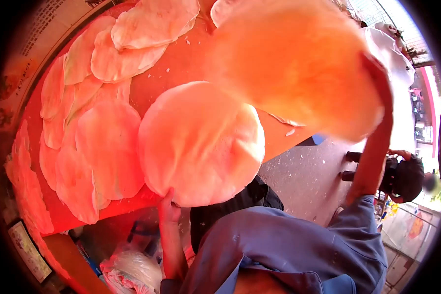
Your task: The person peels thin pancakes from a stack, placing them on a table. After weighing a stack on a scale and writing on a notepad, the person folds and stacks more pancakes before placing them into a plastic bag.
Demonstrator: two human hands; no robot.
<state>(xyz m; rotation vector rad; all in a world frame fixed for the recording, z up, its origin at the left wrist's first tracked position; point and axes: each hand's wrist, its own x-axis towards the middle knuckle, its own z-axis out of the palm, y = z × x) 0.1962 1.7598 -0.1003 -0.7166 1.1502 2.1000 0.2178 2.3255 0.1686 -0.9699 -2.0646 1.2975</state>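
My left hand (168,209) pinches the lower edge of a large round thin flatbread (201,142) that lies over the near edge of the red table (181,63). Higher up, my right hand (379,73) is raised and holds a second round flatbread (299,63) in the air above the table's right end; this one is blurred. My blue sleeves and shirt (289,250) fill the bottom of the view.
Several more thin flatbreads (108,147) lie overlapping across the red table, up to its far end (152,22). A white plastic bag (132,269) sits below the table. Grey pavement (308,176) lies to the right, where another person in dark clothes (404,179) crouches.
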